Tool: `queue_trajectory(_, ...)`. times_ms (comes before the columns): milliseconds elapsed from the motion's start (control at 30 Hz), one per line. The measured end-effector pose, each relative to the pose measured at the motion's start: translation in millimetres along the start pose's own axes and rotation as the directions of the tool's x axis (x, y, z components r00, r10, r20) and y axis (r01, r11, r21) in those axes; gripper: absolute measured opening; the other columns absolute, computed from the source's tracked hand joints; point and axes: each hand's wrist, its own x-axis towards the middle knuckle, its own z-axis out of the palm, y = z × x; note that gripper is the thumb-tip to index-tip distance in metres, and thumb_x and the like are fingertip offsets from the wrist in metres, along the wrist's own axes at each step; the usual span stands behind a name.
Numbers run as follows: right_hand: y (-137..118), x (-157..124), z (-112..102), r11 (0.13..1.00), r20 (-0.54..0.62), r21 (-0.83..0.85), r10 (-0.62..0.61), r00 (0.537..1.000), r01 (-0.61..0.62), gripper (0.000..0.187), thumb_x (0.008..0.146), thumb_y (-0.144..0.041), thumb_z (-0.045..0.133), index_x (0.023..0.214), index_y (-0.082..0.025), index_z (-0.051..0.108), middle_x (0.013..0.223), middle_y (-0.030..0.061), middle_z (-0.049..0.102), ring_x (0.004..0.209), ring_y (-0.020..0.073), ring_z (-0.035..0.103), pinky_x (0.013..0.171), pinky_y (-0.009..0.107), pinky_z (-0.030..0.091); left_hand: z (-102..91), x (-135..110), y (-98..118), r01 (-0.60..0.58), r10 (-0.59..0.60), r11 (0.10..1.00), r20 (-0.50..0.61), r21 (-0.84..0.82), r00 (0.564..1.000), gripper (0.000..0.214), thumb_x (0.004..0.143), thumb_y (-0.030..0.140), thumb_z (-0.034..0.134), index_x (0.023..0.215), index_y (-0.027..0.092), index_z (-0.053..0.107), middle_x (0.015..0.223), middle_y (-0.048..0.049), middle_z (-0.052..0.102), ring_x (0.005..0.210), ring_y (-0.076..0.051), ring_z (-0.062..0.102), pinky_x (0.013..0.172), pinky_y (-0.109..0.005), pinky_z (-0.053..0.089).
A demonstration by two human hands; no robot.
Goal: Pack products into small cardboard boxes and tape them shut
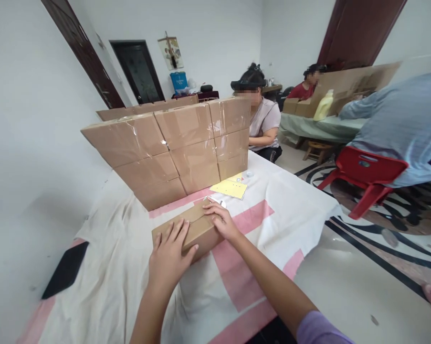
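The cardboard box [200, 228] sits on the cloth-covered tabletop [294, 196], just below the centre of the frame, and I see the left hand [170, 253] spread flat across its top. The right hand [220, 220] bends its fingers over the far-right end, whether gripping I can't tell, near a yellow sheet [231, 188].

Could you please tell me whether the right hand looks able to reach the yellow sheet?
Probably yes: the right hand rests on the near box, the yellow sheet lies just beyond it, with nothing tall between them.
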Motion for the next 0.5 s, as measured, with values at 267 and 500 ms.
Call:
queue_trajectory(267, 5.9, -3.5, -16.0, 0.996, 0.049, -0.037, 0.080, 0.996, -0.078, 0.031, 0.098, -0.044, 0.052, 0.107, -0.024, 0.074, 0.128, 0.0105, 0.072, 0.130, 0.0271, 0.061, 0.116, 0.050, 0.043, -7.1, 2.5, 1.5, 0.068, -0.068, 0.997, 0.010, 0.036, 0.998, 0.064, 0.095, 0.046, 0.056, 0.156, 0.030, 0.045, 0.162, -0.0086, 0.047, 0.152, -0.035, 0.038, 0.123, -0.064, 0.026)
queue_trajectory(500, 53.0, -9.4, -80.4, 0.889, -0.173, -0.105, 0.424, 0.889, -0.445, 0.030, 0.089, -0.037, 0.053, 0.099, -0.018, 0.074, 0.109, 0.0110, 0.073, 0.103, 0.0261, 0.066, 0.092, 0.040, 0.051, -8.6, -0.9, -43.6, 0.263, -0.269, 0.950, 0.014, 0.166, 0.963, 0.067, 0.098, 0.052, 0.047, 0.159, 0.026, 0.040, 0.167, -0.0046, 0.039, 0.154, -0.031, 0.035, 0.122, -0.062, 0.027)
